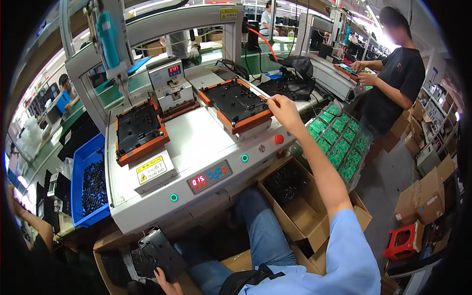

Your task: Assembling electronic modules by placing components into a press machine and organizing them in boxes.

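Touching right hand (282,110), fixture (237,104)

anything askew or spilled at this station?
Nothing stands out. Both orange-framed fixtures sit square on the machine; right hand touches the right one, left hand holds a black plate low by the lap.

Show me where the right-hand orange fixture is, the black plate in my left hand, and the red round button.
Right orange fixture (235,103), head view, on its black top face.
Black plate (160,253), head view, middle of the plate, above the left hand (167,281).
Red round button (279,139), head view, on its cap.
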Action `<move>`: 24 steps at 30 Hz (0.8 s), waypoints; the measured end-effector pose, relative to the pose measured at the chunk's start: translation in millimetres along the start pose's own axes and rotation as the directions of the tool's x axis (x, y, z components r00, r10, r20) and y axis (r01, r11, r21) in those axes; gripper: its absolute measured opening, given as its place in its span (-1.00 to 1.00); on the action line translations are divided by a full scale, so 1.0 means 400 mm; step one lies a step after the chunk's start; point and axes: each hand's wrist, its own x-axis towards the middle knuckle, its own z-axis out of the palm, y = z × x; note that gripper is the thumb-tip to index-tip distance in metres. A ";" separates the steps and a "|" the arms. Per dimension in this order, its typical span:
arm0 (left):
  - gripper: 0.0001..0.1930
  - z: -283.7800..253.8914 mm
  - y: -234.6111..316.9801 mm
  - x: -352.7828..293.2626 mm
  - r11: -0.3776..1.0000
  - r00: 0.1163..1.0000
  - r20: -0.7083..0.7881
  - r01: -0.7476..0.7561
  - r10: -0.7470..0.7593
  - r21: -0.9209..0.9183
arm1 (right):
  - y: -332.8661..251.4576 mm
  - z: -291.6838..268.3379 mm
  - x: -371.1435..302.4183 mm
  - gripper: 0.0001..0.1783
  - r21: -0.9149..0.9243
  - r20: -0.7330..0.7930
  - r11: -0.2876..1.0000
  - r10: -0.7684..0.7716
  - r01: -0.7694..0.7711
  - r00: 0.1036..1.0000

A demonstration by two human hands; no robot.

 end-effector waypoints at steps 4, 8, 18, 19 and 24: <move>-0.32 -0.028 -0.014 0.015 0.999 0.999 -0.027 -0.029 0.029 -0.021 | -0.016 -0.039 0.103 -0.69 -0.085 0.356 0.986 0.164 -0.143 0.920; -0.32 -0.003 -0.004 0.003 1.000 0.997 -0.075 -0.006 0.008 0.015 | 0.012 0.059 0.243 -0.59 -0.144 0.330 0.985 -0.039 0.091 0.943; -0.36 -0.057 -0.053 0.017 0.703 0.946 0.146 -0.314 0.290 0.638 | 0.035 0.265 0.385 -0.55 -0.327 0.208 0.944 0.029 0.042 0.978; -0.36 -0.064 -0.058 0.025 0.705 0.947 0.161 -0.315 0.277 0.636 | 0.036 0.261 0.385 -0.56 -0.300 0.233 0.952 0.019 0.053 0.972; -0.30 0.028 0.021 -0.025 0.992 0.993 -0.114 0.025 -0.011 0.122 | -0.026 0.162 0.307 -0.40 -0.308 0.453 0.951 0.140 0.008 0.880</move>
